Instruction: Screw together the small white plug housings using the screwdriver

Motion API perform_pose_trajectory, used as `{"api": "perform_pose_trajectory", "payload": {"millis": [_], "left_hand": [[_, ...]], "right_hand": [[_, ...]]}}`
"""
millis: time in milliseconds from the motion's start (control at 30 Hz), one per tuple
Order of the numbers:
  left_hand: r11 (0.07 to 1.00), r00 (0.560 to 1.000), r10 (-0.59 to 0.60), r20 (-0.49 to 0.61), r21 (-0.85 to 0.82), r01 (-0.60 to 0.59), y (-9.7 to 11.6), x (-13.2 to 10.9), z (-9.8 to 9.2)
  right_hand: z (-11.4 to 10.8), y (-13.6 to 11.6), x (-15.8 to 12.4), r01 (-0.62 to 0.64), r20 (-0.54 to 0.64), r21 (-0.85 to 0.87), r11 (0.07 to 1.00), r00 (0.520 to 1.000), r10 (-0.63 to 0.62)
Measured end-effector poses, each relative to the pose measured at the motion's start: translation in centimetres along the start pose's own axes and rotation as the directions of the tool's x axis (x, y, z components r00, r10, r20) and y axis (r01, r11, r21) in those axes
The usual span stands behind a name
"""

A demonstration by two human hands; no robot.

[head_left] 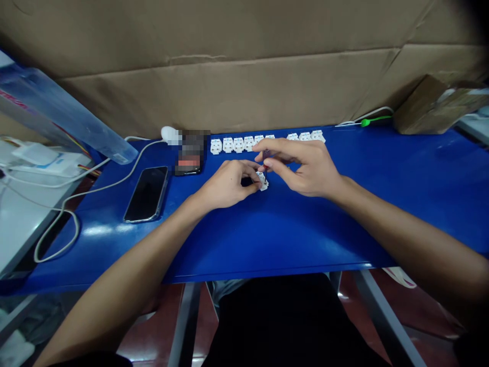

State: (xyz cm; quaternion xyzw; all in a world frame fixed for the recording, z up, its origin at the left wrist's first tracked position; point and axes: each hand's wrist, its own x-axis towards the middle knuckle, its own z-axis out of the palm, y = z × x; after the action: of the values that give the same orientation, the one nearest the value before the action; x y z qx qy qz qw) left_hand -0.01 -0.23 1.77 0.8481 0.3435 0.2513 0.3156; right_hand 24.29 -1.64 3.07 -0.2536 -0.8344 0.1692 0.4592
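My left hand [231,184] pinches a small white plastic socket piece [263,182] against the blue table [267,239], thumb and index finger on its left side. Over that piece, my right hand [301,165] grips a small screwdriver [266,162] with a dark, reddish handle, held upright between thumb and fingers. Its thin shaft points down at the piece; whether the tip touches it I cannot tell. Behind my hands, a row of similar white socket pieces [228,145] lines the back of the table, partly covered by my right hand.
Left of my hands lie a phone [146,194] and a second dark, partly blurred device [189,165]. A white cable [110,186] loops across the table's left side. Cardboard [244,92] stands along the back, with a cardboard box [431,109] at the far right.
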Motion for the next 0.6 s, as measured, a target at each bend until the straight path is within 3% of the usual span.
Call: {"api": "perform_pose_trajectory", "payload": {"millis": [333, 600], "left_hand": [[0.994, 0.999, 0.046, 0.000, 0.104, -0.046, 0.7, 0.0, 0.2], [0.991, 1.000, 0.017, 0.006, 0.130, -0.018, 0.6, 0.0, 0.1]], "right_hand": [[-0.3, 0.9, -0.1, -0.006, 0.025, 0.069, 0.998, 1.000, 0.005], [-0.6, 1.2, -0.1, -0.053, 0.139, 0.198, 0.979, 0.990, 0.026]]}}
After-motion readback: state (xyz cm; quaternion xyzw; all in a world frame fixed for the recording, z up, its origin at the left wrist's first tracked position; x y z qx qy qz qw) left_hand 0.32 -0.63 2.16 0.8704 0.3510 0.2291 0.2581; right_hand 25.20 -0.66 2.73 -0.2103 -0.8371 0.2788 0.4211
